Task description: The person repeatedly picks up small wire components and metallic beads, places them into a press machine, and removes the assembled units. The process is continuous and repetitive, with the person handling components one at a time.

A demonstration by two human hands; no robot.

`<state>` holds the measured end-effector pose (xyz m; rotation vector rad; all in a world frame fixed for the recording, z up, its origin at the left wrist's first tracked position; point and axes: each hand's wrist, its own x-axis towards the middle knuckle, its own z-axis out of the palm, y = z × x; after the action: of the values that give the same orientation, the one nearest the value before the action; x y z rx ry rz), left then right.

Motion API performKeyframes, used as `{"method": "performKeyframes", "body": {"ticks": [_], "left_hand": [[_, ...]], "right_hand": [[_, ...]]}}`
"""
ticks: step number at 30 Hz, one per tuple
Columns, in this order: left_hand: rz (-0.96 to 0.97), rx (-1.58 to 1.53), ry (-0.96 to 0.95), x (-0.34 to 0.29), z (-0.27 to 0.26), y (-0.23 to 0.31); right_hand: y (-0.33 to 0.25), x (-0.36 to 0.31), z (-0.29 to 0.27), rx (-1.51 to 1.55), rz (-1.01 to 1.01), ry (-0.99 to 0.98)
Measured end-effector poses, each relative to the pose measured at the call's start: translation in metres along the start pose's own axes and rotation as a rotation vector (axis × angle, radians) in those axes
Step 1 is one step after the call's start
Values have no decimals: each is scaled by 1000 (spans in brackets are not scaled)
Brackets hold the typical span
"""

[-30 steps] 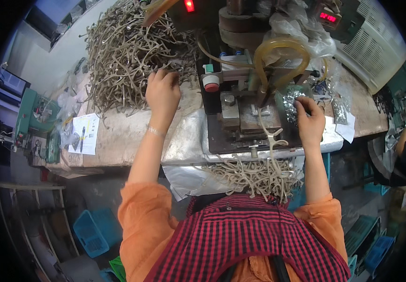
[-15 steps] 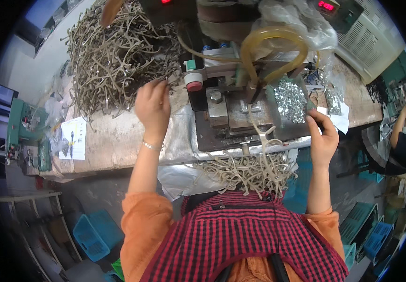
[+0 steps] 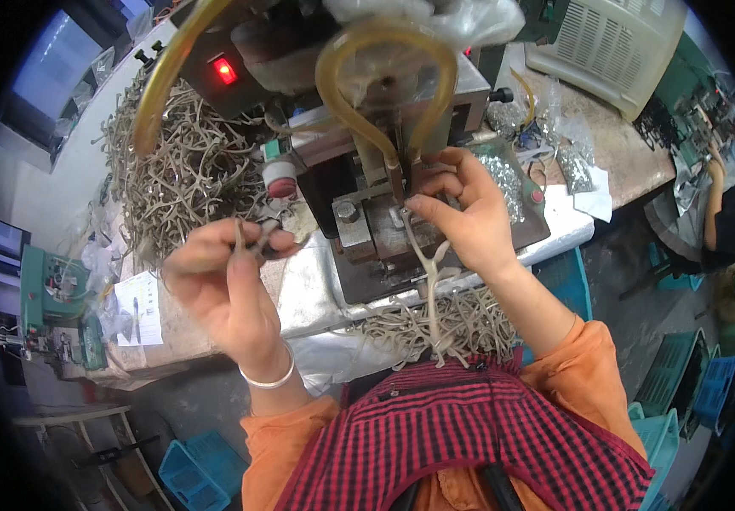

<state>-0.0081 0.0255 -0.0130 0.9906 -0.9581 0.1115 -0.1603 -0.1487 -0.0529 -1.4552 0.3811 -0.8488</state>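
My left hand (image 3: 227, 285) pinches a grey-beige forked piece (image 3: 238, 237) beside the big pile of branched pieces (image 3: 176, 162). My right hand (image 3: 474, 217) is at the bench press (image 3: 384, 128), its fingers curled close beside the tip of the tool. Whatever sits between those fingertips is too small or hidden to tell. Another forked piece (image 3: 432, 294) rests with its upper end on the press's metal block (image 3: 380, 223), just by my right thumb, and its lower end over the heap of similar pieces (image 3: 491, 319) at the table's front edge.
A tray of small shiny silver parts (image 3: 508, 183) lies right of the press. A yellowish hose (image 3: 329, 77) loops above it. A red button (image 3: 281, 187) sticks out at its left. Paper with a pen (image 3: 136, 319) lies left. A co-worker's arm (image 3: 712, 192) shows far right.
My right hand has left the silver parts and come to the press block. My left hand has drawn back from the big pile with a forked piece. The view has shifted.
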Motion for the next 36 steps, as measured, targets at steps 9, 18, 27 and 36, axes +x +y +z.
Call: {"method": "performKeyframes", "body": {"ticks": [9,18,27,36], "left_hand": [[309,-101,-186,4,16,-7],[539,424,-810,-20,48,-10],[401,448,-892,-16,48,-2],[360,524,-764,-33,57,0]], "right_hand": [[-24,-24,8,-85,-25,-60],[80,-10,-97,-1281,-233,285],[82,-10,-106,-1082,-159,385],[103,-12,-91,-1347,-255,372]]}}
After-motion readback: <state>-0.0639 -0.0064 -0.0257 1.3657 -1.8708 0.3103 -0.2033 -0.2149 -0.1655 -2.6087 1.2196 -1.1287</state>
